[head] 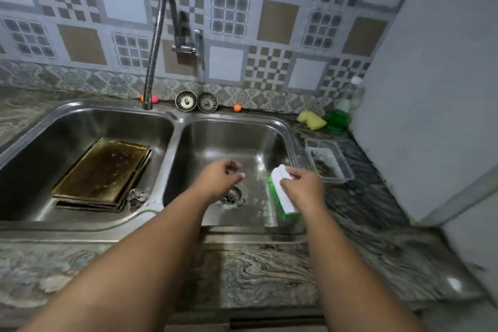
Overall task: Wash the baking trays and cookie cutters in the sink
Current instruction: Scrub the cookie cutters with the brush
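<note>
gripping a white-backed green scrub brush (283,191) right of the round steel drain (232,196) is the right hand (303,186); the left hand (219,178), loosely curled and empty, hovers over that drain, nearer the stacked browned baking trays (102,172) to its left.

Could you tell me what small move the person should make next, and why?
Probably reach the left hand across to the stacked baking trays in the left basin: they look grimy, while the right hand already holds the brush.
</note>
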